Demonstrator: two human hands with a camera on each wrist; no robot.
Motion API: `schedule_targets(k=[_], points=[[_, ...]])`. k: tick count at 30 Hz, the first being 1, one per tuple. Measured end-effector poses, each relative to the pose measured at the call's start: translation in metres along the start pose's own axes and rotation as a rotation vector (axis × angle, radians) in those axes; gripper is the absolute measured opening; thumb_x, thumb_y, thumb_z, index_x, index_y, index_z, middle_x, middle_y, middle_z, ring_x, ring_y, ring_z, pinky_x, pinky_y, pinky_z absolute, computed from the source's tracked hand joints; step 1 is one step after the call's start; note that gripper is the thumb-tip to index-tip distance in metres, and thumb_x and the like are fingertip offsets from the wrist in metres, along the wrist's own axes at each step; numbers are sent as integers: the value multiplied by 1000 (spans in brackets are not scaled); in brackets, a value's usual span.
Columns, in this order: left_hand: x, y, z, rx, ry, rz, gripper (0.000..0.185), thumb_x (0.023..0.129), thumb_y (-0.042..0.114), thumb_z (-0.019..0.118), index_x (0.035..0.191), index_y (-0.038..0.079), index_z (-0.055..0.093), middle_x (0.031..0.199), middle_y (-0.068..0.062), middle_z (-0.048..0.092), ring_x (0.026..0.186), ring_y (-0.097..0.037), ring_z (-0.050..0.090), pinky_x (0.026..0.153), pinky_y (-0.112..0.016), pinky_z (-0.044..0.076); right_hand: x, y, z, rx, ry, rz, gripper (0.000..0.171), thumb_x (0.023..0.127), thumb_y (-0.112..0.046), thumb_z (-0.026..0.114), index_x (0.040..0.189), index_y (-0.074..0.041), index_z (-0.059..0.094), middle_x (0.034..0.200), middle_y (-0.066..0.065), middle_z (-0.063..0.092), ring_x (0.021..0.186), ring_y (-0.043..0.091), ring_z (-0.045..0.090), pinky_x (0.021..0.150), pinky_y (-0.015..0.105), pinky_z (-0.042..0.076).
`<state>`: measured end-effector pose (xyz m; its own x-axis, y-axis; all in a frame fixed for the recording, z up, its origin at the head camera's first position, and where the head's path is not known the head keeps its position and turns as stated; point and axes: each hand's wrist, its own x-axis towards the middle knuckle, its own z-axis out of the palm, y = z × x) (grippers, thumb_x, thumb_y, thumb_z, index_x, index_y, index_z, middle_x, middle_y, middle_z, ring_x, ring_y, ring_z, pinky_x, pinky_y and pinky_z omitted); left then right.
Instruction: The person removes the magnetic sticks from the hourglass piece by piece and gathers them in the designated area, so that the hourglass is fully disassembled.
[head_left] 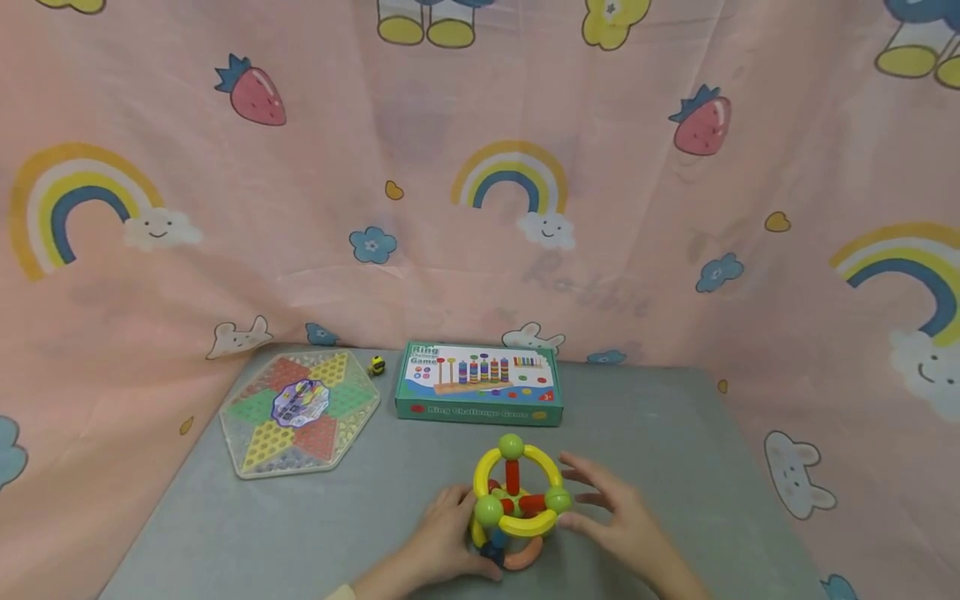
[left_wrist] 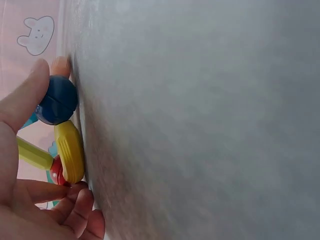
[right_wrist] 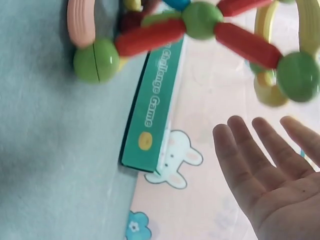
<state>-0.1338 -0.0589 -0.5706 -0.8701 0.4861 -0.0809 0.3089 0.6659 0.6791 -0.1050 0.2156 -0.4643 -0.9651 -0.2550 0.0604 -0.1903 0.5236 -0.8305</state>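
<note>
A ball-shaped toy (head_left: 517, 500) built of yellow arcs, red rods and green balls stands on the grey table (head_left: 660, 433) near its front edge. My left hand (head_left: 463, 533) holds its base from the left. In the left wrist view the thumb (left_wrist: 25, 95) presses a blue ball (left_wrist: 56, 100) and the curled fingers (left_wrist: 75, 210) touch a yellow arc (left_wrist: 70, 150). My right hand (head_left: 581, 500) hovers just right of the toy with its fingers spread. In the right wrist view its fingers (right_wrist: 265, 150) are straight and apart from the green balls (right_wrist: 200, 20).
A green "Ring Challenge Game" box (head_left: 480, 383) lies behind the toy, also seen as the box (right_wrist: 152, 100) from the side. A hexagonal checkers board (head_left: 300, 412) and a small yellow figure (head_left: 377, 364) sit at the back left. A pink cartoon cloth (head_left: 480, 208) hangs behind and around the table.
</note>
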Motion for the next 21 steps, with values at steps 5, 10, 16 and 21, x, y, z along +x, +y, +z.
schedule_targets(k=[5,10,16,21], points=[[10,5,6,23,9,-38,107,59,70,86,144,15,52,130,-1,54,118,-19,48,101,-48,44,2,-2,5,12,12,77,78,81,-35,84,149,-23,49,151,10,51,127,37,57,88,38,59],[18,12,12,37,12,-60,112,58,72,85,147,14,50,131,-3,55,120,-22,49,102,-48,45,3,1,6,-2,18,110,88,78,-37,87,152,-22,44,147,10,54,127,34,56,89,44,58],[25,15,14,20,39,-46,118,58,67,89,153,14,43,130,-3,55,118,-20,49,100,-46,45,5,5,5,-18,38,115,99,76,-37,88,157,-12,36,152,15,49,128,33,57,91,43,58],[26,16,-10,-134,-24,-56,112,68,38,94,158,11,32,139,-8,54,125,-26,50,106,-48,45,7,4,4,-22,45,136,100,76,-39,88,157,-11,35,159,16,39,134,38,52,93,47,57]])
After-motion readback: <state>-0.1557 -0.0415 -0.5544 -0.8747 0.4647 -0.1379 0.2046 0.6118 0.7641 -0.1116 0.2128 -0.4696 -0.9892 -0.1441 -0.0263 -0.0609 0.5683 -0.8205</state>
